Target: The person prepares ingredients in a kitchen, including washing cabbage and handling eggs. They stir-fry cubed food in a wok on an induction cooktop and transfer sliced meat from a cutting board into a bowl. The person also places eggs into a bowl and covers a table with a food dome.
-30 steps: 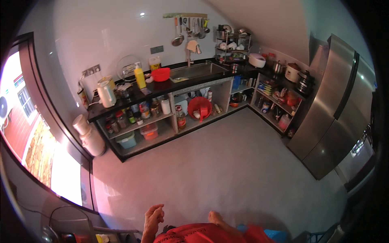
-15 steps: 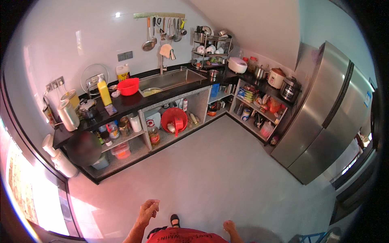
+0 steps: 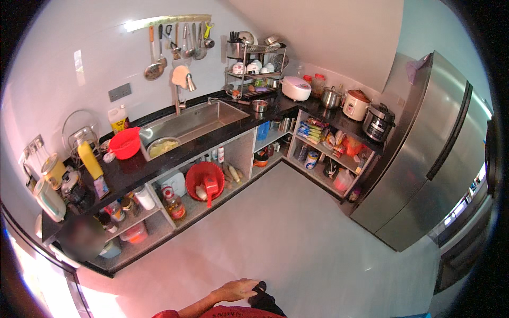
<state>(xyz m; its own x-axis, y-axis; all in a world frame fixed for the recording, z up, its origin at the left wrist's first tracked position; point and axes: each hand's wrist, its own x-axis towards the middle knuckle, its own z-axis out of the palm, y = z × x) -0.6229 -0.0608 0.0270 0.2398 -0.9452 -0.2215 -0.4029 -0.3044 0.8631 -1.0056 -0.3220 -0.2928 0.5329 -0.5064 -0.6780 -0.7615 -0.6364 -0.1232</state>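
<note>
My left hand point(image 3: 238, 290) is low in front of my red shirt point(image 3: 233, 311), reaching across from the left. Its fingers look loosely stretched out, and no held thing shows in them. Just beyond the fingertips is my dark-clad leg with a black shoe point(image 3: 261, 286), over the grey floor. My right hand is out of view. Ahead on the black counter, a steel sink point(image 3: 212, 119) has a bowl of pale yellow-green food point(image 3: 163, 148) at its left end. A red plastic basin point(image 3: 125, 143) stands beside it.
Open shelves under the counter hold a red colander point(image 3: 197, 175), an oil bottle point(image 3: 174, 204) and jars. A dish rack point(image 3: 257, 66), a white rice cooker point(image 3: 296, 88) and pots stand toward the corner. At right is a steel fridge point(image 3: 408, 175); utensils hang above the sink.
The view has shifted closer to the counter and sink. My left hand has swung rightward across my front, and my right hand has gone out of view.
</note>
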